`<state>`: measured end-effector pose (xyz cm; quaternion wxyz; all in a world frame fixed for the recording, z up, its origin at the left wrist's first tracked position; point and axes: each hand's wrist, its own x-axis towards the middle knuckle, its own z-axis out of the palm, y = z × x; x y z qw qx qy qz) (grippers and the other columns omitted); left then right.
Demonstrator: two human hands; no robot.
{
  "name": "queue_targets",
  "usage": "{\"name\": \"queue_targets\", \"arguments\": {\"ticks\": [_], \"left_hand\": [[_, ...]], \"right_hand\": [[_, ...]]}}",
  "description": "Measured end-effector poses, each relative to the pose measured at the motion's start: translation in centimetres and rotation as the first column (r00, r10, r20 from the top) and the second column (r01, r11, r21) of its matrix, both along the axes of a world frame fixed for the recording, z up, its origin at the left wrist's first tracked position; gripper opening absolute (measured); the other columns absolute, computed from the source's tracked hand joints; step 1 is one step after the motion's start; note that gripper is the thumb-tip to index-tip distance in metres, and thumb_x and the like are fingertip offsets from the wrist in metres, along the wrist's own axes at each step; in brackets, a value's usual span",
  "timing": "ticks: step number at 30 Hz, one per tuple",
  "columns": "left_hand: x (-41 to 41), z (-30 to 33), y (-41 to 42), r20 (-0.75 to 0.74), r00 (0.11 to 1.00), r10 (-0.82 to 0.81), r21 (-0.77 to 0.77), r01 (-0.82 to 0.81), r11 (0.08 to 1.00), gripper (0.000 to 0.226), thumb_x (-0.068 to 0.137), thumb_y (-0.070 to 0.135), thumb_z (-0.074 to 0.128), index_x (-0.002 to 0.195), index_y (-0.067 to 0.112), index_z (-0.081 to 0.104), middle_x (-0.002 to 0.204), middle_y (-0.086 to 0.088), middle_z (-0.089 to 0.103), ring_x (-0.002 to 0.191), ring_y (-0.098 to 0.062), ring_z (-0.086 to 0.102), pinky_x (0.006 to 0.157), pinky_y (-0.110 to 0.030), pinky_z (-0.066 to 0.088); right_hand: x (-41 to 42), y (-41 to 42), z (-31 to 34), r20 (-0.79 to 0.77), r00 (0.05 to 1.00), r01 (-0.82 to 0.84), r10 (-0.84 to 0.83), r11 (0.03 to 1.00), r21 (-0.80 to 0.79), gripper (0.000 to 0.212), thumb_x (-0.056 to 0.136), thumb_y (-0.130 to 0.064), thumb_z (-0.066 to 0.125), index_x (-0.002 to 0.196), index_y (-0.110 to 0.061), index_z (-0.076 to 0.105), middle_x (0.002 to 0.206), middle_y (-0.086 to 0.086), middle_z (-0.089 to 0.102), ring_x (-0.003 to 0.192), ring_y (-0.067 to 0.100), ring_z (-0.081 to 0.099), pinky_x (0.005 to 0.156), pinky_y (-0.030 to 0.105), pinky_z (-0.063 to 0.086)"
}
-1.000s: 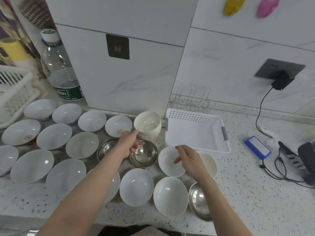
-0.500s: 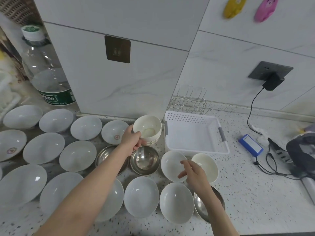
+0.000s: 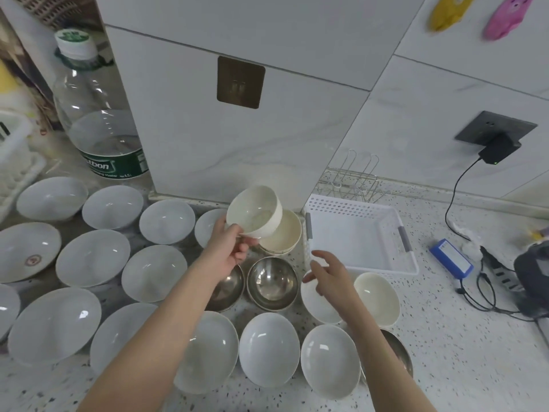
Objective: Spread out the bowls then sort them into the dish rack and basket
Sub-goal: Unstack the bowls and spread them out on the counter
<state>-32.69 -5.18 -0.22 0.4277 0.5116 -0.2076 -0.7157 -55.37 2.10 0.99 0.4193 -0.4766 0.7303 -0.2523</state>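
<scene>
While left hand [image 3: 230, 248] grips cream bowl [image 3: 255, 211] | right hand [image 3: 328, 273] open | bottle [image 3: 98, 114] label "…tbon"

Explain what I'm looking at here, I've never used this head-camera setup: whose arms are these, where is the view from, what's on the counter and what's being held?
There is no machine: a person wears one wide-angle camera on the head, looking forward and down at their own bare arms. The left hand holds a cream bowl, tilted, above a stack of cream bowls. The right hand is open, holds nothing, and hovers near the white basket. Many white bowls and a few steel bowls lie spread on the speckled counter. A wire dish rack stands behind the basket, which has no bowl in it. A big water bottle stands at the back left.
</scene>
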Motion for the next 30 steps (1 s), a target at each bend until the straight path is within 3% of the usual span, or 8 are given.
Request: {"name": "queue_targets", "arguments": {"ticks": [2,5,8,10,12,17,21,30], "left_hand": [[1.6,0.1,0.4,-0.063,0.997,0.033,0.023,-0.032,0.999,0.041,0.095,0.003,0.042,0.129,0.028,0.043,0.061,-0.014,0.067,0.038,-0.008,0.044,0.033,-0.017,0.03],[3.8,0.3,0.9,-0.103,0.992,0.076,0.058,-0.07,0.996,0.041,0.095,0.004,0.043,0.127,0.03,0.045,0.057,-0.011,0.067,0.038,-0.007,0.043,0.034,-0.017,0.032],[5.1,0.6,1.4,-0.109,0.986,0.124,0.083,-0.115,0.99,0.04,0.096,0.003,0.041,0.127,0.028,0.045,0.06,-0.014,0.066,0.038,-0.007,0.042,0.033,-0.017,0.032],[5.7,1.0,1.9,-0.122,0.982,0.144,0.092,-0.133,0.987,0.041,0.096,0.002,0.041,0.129,0.027,0.045,0.068,-0.017,0.062,0.038,-0.007,0.041,0.033,-0.017,0.032],[6.2,1.3,2.5,-0.151,0.977,0.151,0.097,-0.137,0.986,0.041,0.097,0.002,0.041,0.131,0.024,0.045,0.067,-0.016,0.063,0.038,-0.007,0.042,0.033,-0.017,0.032],[6.8,1.9,3.9,-0.18,0.973,0.147,0.095,-0.132,0.987,0.041,0.097,0.001,0.04,0.132,0.021,0.045,0.058,-0.011,0.062,0.038,-0.007,0.041,0.033,-0.016,0.032],[7.1,1.9,4.8,-0.167,0.977,0.136,0.101,-0.12,0.988,0.039,0.096,0.0,0.04,0.127,0.023,0.048,0.059,-0.012,0.063,0.04,-0.008,0.041,0.034,-0.016,0.033],[7.2,1.6,7.2,-0.162,0.969,0.189,0.107,-0.173,0.979,0.035,0.096,0.001,0.041,0.119,0.025,0.051,0.058,-0.011,0.063,0.038,-0.008,0.042,0.033,-0.017,0.033]], "right_hand": [[1.3,-1.9,0.2,-0.033,0.999,-0.007,0.008,1.0,0.023,0.037,0.095,-0.033,0.048,0.132,-0.03,0.046,0.074,-0.006,0.075,0.057,0.005,0.058,0.065,0.03,0.049],[3.3,-4.5,0.1,-0.042,0.998,0.043,-0.04,0.997,0.069,0.054,0.094,-0.029,0.047,0.145,-0.018,0.034,0.1,0.005,0.071,0.067,0.009,0.07,0.066,0.031,0.053],[5.1,-5.8,-0.5,-0.03,0.996,0.092,-0.089,0.989,0.115,0.057,0.092,-0.024,0.047,0.145,-0.008,0.032,0.081,0.001,0.066,0.071,0.019,0.073,0.071,0.038,0.057],[5.9,-6.2,-0.9,-0.073,0.994,0.093,-0.084,0.986,0.135,0.053,0.09,-0.021,0.046,0.139,-0.004,0.037,0.074,0.001,0.065,0.069,0.02,0.072,0.058,0.032,0.051],[6.2,-6.5,-1.3,-0.084,0.993,0.089,-0.078,0.986,0.144,0.049,0.089,-0.016,0.044,0.136,-0.003,0.041,0.081,0.004,0.066,0.07,0.021,0.072,0.054,0.027,0.042],[6.1,-6.9,-1.8,-0.161,0.98,0.14,-0.114,0.976,0.166,0.047,0.088,-0.009,0.042,0.134,0.0,0.041,0.088,0.014,0.072,0.083,0.025,0.07,0.068,0.029,0.046],[6.3,-7.0,-2.0,-0.192,0.974,0.156,-0.121,0.971,0.179,0.048,0.087,-0.011,0.043,0.134,-0.001,0.041,0.084,0.008,0.071,0.07,0.014,0.066,0.06,0.027,0.044],[6.5,-7.7,-1.9,-0.042,0.971,0.238,-0.235,0.962,0.131,0.048,0.084,0.002,0.042,0.132,-0.005,0.045,0.083,-0.002,0.057,0.057,0.016,0.066,0.063,0.037,0.058]]}}
